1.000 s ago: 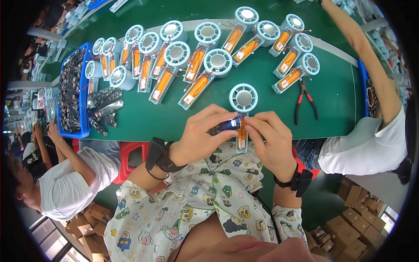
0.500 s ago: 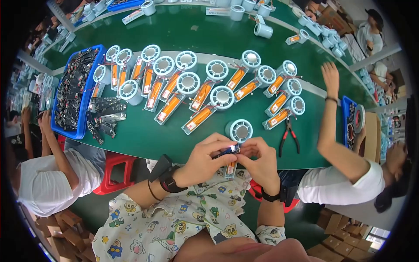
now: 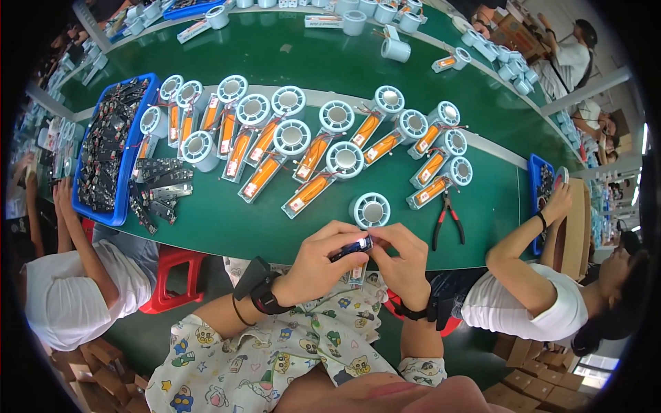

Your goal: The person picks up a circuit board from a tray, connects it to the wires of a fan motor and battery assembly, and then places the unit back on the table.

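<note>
My left hand (image 3: 318, 260) is closed round a small dark circuit board (image 3: 352, 248), held between thumb and fingers. At the board's right end, the fingertips of my right hand (image 3: 402, 260) pinch together against it; any thin wire there is too small to make out. Just under both hands is a light blue handheld fan unit, its round head (image 3: 370, 210) on the table edge side and its handle (image 3: 357, 274) pointing toward me. My fingers hide the middle of that handle. To the right lie red-handled pliers (image 3: 448, 219), jaws pointing away.
Several fan units with orange batteries (image 3: 318, 155) lie across the green table (image 3: 289, 62). At left, a blue bin (image 3: 122, 206) full of circuit boards stands beside a loose pile of boards (image 3: 164, 184). A co-worker (image 3: 527, 292) sits at right by another blue bin (image 3: 534, 206).
The co-worker's raised arm at right has come down toward the blue bin. My hands stay together at the board, with only small finger shifts. The whole view has shifted slightly.
</note>
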Demonstrator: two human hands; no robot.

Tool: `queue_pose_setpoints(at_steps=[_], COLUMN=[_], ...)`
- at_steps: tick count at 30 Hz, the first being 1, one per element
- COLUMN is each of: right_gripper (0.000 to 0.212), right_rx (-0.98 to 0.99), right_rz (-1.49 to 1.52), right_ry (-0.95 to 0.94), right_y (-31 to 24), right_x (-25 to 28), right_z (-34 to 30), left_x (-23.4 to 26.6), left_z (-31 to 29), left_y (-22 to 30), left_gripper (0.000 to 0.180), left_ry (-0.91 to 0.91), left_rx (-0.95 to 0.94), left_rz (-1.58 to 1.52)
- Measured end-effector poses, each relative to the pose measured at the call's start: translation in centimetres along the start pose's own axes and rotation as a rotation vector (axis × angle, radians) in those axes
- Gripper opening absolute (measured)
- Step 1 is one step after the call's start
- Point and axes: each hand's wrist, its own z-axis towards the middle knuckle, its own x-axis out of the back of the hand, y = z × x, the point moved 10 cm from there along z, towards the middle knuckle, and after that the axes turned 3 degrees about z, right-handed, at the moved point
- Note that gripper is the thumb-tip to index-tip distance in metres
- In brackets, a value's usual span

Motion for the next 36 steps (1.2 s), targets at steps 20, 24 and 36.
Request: queue_pose_setpoints(at_steps=[20, 24, 36], right_gripper=[0.019, 0.018, 0.017], right_rx=[-0.043, -0.040, 0.108], right_rz=[0.018, 0.008, -0.414], right_ry=[-0.047, -0.041, 0.117], right_y=[0.7, 0.7, -2.3], right_x=[-0.6, -0.7, -1.3], right_z=[-0.4, -0.5, -1.6], left_x=[-0.1, -0.1, 0.4], left_z=[-0.3, -0.5, -0.6], left_y=[-1.2, -0.7, -0.8], left_gripper=[0.035, 0.034, 0.032], left_ry=[-0.069, -0.036, 0.033], left_rx=[0.050, 0.054, 0.028], left_rz=[-0.111, -0.121, 0.147])
